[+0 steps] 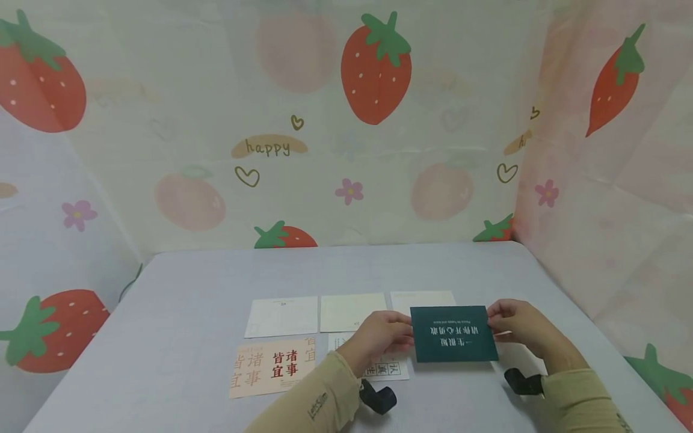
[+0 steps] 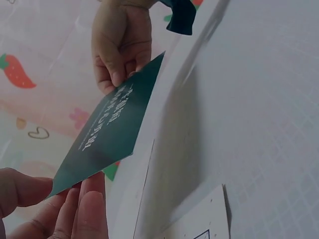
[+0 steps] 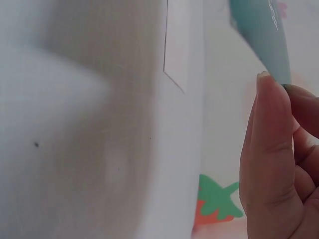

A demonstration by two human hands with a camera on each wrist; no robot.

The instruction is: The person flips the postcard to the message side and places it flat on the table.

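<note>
A dark green postcard (image 1: 453, 346) with white lettering, upside down in the head view, is held above the table by both hands. My left hand (image 1: 381, 337) pinches its left edge, thumb on one face and fingers behind, as the left wrist view shows. At the opposite edge my right hand (image 1: 522, 328) pinches it between thumb and fingers. In the right wrist view only a corner of the green postcard (image 3: 266, 40) appears beyond the right thumb. Below the left hand lies a white card with boxed characters (image 1: 392, 368), partly covered by that hand and forearm.
Three pale cards lie in a back row: a left one (image 1: 283, 319), a middle one (image 1: 349, 310) and a right one (image 1: 422, 297) partly hidden by the green postcard. A peach card with red characters (image 1: 273, 365) lies front left. Strawberry-print sheets (image 1: 346, 210) surround the white table (image 1: 162, 337).
</note>
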